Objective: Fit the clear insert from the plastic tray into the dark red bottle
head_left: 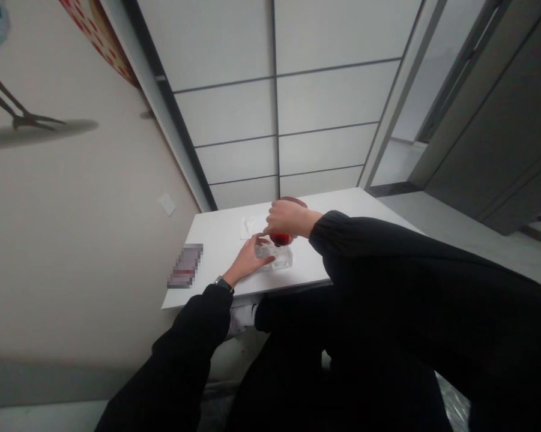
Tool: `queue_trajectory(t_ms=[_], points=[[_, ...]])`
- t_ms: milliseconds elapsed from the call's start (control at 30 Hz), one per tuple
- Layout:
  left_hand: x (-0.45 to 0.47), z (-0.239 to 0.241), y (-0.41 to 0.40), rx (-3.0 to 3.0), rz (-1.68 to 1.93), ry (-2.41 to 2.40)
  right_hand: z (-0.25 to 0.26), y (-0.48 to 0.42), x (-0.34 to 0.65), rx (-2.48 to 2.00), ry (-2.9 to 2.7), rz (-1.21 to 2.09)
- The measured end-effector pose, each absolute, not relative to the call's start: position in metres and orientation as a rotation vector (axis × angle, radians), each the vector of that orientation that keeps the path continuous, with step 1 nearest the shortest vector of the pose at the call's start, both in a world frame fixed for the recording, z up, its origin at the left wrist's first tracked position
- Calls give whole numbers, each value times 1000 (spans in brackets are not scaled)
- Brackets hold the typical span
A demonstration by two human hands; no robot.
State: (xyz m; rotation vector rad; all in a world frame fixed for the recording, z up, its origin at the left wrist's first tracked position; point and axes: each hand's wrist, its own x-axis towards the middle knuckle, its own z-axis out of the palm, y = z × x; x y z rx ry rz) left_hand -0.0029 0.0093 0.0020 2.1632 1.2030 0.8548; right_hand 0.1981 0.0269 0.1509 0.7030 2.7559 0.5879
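Note:
My right hand (290, 217) is closed around a glossy red rounded object (280, 239), held tilted above the white table. A brownish-red part of it shows behind the knuckles; its exact kind I cannot make out. Just below sits a clear see-through container (283, 258), low and boxy, on the tabletop. My left hand (252, 257) curves round the container's left side, thumb in front and fingers at the back near the red object. What the container holds is too unclear to tell.
The white table (220, 282) stands against the wall. A small clear or white item (248, 227) lies behind my left hand. At the left edge is a flat, pixelated object (185, 266). Panelled sliding doors (238, 120) rise behind the table.

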Motion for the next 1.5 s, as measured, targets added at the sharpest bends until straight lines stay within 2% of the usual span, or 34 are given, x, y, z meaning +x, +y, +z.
queue_trajectory(t_ms=[533,733,1033,1300,1500], points=[[-6,-6,13,2194,846,1196,144,33,210,827,2851,442],[-6,-5,12,2237,838,1187,132,33,236,1016,2862,259],[-7,4,9,2378,733,1140,77,22,290,1492,2988,-327],[-9,7,18,2416,672,1125,7,-1,300,1965,3154,-1112],[-14,6,32,2362,681,1137,-33,15,281,2212,3112,-1620]])
